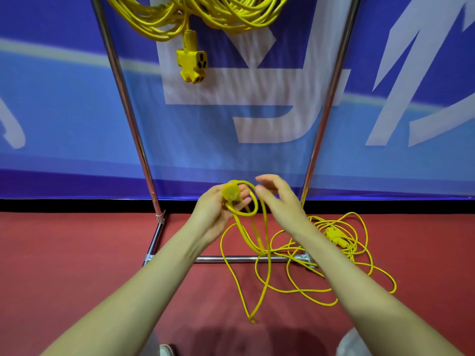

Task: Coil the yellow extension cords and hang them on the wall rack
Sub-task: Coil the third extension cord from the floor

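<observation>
Left hand [218, 211] is gripping the round plug [231, 192] and 1 small loop of the yellow cord [240, 227]. Right hand [279, 201] is hovering open beside the loop, holding nothing. The rest of the cord is lying tangled on the red floor [77, 253] across the rack base [231, 258].

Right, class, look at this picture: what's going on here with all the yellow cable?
A person is starting to coil a yellow extension cord. The left hand holds its plug and one small loop; the right hand is open beside that loop. Most of the cord lies tangled on the red floor by the metal rack, where other coiled cords already hang.
</observation>
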Available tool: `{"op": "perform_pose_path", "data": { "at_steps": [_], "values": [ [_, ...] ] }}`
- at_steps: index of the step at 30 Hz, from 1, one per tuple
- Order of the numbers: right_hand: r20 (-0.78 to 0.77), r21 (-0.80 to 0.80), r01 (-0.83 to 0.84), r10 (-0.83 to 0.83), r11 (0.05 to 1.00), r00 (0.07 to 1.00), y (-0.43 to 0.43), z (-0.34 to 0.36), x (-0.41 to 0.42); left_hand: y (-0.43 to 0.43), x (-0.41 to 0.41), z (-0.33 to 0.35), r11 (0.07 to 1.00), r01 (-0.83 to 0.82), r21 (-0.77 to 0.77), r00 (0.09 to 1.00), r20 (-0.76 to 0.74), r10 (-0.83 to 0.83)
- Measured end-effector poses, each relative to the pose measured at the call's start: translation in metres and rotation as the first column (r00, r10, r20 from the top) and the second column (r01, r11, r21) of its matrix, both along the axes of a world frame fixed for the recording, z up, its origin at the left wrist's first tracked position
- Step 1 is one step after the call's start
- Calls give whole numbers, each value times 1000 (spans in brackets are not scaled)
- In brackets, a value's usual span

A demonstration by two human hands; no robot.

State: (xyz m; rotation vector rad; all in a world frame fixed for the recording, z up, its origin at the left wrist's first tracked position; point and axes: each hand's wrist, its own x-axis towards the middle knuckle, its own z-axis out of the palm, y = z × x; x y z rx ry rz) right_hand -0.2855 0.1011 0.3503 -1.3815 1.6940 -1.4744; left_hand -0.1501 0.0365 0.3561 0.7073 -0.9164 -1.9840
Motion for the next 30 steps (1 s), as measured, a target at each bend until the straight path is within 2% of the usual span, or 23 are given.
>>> {"op": "perform_pose_path", "data": {
  "at_steps": [3,6,10,12,14,15,16,20,22,23,25,27,29,30],
  "values": [
    [-224,-2,-212,206,977,952,4,-8,-1,3,1,-10,991,54,-123,988,147,-36],
    [-315,-17,-186,172,982,933,2,-18,1,6,-2,-14,994,7,-109,987,160,10],
    [-297,-33,-154,137,988,945,-3,-18,5,5,-3,-16,994,18,-109,983,184,2],
    [-99,-84,-115,106,990,989,-3,-10,7,-3,2,-25,989,22,-150,969,246,16],
    [250,-134,-61,93,989,964,-2,5,4,-17,9,-37,979,4,-203,911,405,81],
    [353,-136,-53,98,989,931,-2,9,1,-23,12,-43,977,-13,-212,875,471,114],
    [358,-114,-55,92,992,929,-1,10,-3,-29,15,-49,977,-33,-212,845,516,140],
    [114,16,4,-5,1000,993,-5,2,-5,-44,25,-61,961,-206,-184,783,558,275],
    [-109,48,85,-79,995,991,-5,-1,-4,-49,28,-60,935,-305,-182,771,530,354],
    [-244,76,93,-72,993,967,-5,-1,-4,-51,29,-59,922,-345,-175,774,503,385],
    [-474,214,53,57,976,879,-3,-5,-5,-54,29,-57,902,-410,-136,793,436,426],
    [-657,420,111,218,901,722,-4,-12,-5,-55,28,-54,887,-447,-114,812,366,455],
    [-738,500,210,286,840,612,-3,-17,-4,-56,27,-52,871,-474,-126,811,323,488],
    [-732,501,199,291,842,616,-3,-17,-5,-57,28,-52,860,-492,-135,804,310,508]
  ]
}}
